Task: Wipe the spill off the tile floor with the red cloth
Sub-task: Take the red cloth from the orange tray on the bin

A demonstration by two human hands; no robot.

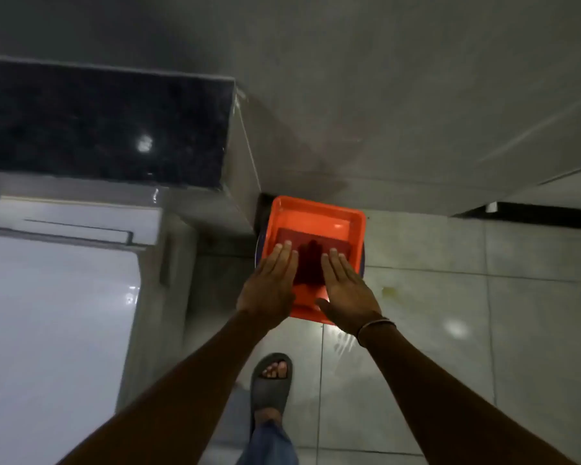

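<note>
The red cloth [311,260] lies dark and bunched inside an orange bucket [316,209] that stands on the tile floor [416,347] at the foot of a dark stone surface [104,122]. Both hands reach down over the bucket, the left hand [270,286] and the right hand [348,292] flanking the cloth, fingers [284,255] stretched out flat and spread; neither has closed on anything, and whether they touch the cloth cannot be told. A small yellowish spill [389,292] shows on the floor just to the right of the bucket, with a faint wet sheen on the tile nearer the person. By the look of it no wiping has begun: the cloth must be lifted out, probably wrung, and carried to the spill. The floor is pale, glossy tile with thin joints, catching a lamp's glare. The dark surface ends at a corner above the bucket; a white appliance [54,297] stands at left, and a grey wall [383,95] runs behind. One foot in a grey sandal [270,384] stands below the hands.
</note>
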